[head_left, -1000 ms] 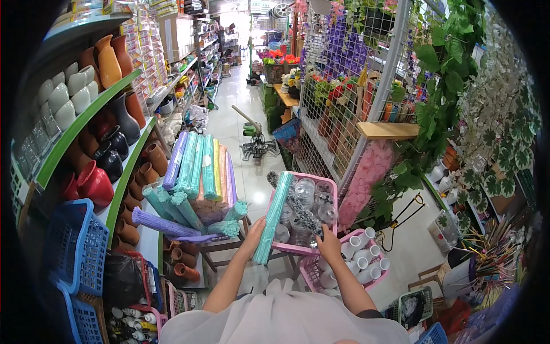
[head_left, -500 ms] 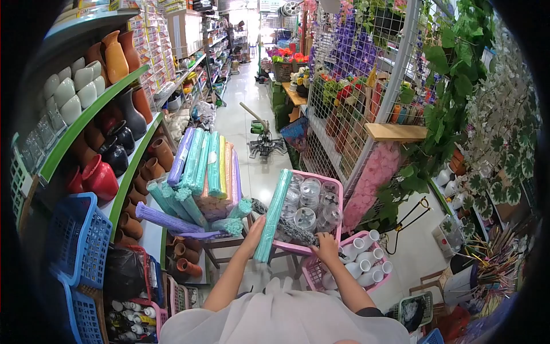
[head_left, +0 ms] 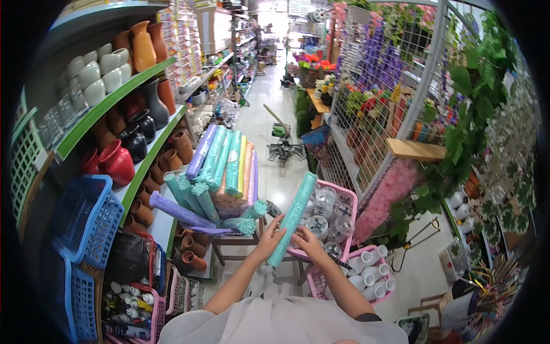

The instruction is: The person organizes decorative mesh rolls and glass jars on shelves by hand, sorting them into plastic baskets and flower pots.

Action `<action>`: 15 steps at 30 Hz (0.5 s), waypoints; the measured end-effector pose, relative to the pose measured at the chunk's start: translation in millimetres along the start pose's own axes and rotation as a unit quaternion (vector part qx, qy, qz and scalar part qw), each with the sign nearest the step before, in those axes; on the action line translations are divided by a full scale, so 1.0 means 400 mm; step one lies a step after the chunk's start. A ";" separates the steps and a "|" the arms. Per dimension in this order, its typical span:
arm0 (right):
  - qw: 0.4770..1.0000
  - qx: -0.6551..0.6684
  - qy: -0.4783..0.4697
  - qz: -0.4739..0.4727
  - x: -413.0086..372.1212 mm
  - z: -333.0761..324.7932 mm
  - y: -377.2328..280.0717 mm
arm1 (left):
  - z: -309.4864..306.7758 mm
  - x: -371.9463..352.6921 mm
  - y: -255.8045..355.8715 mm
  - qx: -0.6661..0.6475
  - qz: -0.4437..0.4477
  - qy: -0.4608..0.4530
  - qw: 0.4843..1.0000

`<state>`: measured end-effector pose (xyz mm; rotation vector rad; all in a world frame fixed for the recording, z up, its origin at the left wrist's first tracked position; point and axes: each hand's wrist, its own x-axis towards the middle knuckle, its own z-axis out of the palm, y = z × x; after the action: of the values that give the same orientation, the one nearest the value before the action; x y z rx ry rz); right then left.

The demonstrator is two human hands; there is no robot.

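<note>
My left hand (head_left: 270, 236) is wrapped round the lower part of a long turquoise wrapped bundle (head_left: 293, 215), which leans up and to the right. Against the bundle's right side are the fingers of my right hand (head_left: 307, 243); what they grip is partly hidden. Behind the bundle is a pink basket (head_left: 350, 215) of clear containers. A dark speckled strip (head_left: 277, 210) shows in part behind my hands. Left of my hands, a stool holds a stack of turquoise bundles (head_left: 213, 163), with yellow, orange and purple ones beside them.
White vases (head_left: 361, 262) fill a second pink basket at the lower right. Shelves with clay pots and a red vase (head_left: 116, 161) line the left, above blue baskets (head_left: 91, 221). A wire rack (head_left: 366, 137) with flowers stands right of the aisle. A tool (head_left: 285, 146) stands on the floor.
My right hand has left the dark speckled strip over the pink basket and come to the turquoise bundle. My left hand still holds the bundle. The view has shifted left.
</note>
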<state>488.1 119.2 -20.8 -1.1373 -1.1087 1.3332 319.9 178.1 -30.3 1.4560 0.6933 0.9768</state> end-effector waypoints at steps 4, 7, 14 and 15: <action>0.998 0.052 -0.021 -0.017 0.004 0.059 -0.027 | -0.024 -0.031 0.041 0.076 0.068 0.022 0.995; 0.996 0.072 -0.029 -0.052 0.011 0.095 -0.027 | -0.037 -0.061 0.094 0.120 0.084 0.050 0.988; 0.984 0.028 -0.051 -0.169 0.009 0.203 -0.082 | -0.129 -0.163 0.178 0.185 0.097 0.059 0.976; 0.980 0.014 -0.051 -0.190 0.010 0.228 -0.083 | -0.144 -0.198 0.195 0.191 0.095 0.077 0.974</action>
<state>401.8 122.4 23.9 -0.7928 -1.3040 1.1110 222.8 127.1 30.3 1.8210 0.9039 1.1567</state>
